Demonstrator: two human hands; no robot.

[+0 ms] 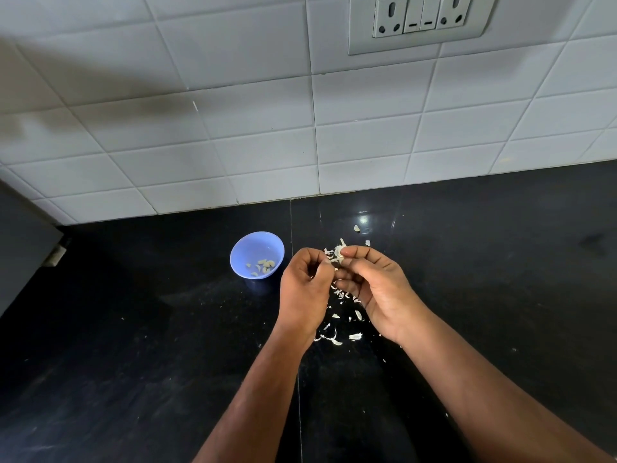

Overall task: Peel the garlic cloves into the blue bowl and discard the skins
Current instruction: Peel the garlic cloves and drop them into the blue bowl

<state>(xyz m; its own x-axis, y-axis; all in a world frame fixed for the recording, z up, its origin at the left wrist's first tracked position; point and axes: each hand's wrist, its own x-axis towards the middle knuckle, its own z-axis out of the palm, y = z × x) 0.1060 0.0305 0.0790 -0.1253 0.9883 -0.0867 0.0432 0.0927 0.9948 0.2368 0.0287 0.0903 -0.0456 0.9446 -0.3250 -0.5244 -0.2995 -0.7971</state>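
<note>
Left hand: the left hand (305, 289) hovered above the counter just right of the bowl, its fingers curled inward and meeting the right hand's fingertips at the clove; whether it actually pinched the clove or only a flap of skin was hard to tell, as the knuckles hid the contact.
Right hand: the right hand (379, 290) was raised beside the left, thumb and forefinger pinched on the small pale garlic clove (339, 253), the other fingers loosely curled beneath.
Garlic clove: held between both hands above the counter, to the right of the bowl and not in it, with papery skin clinging to it.
Bowl: the small round light-blue plastic bowl (248, 250) stood on the counter left of the hands, near them but apart, with a handful of peeled yellowish garlic cloves (263, 266) lying at its bottom.
Skins: white papery garlic skins (337, 332) lay scattered on the counter below and between the hands, with a few more bits on the far side towards the wall.
Counter: the glossy black stone countertop (133, 345) bore the bowl and the skins.
Wall: white square tiles (233, 128) rose at the far edge, with a grey switch-and-socket plate (420, 21) at the far right.
</note>
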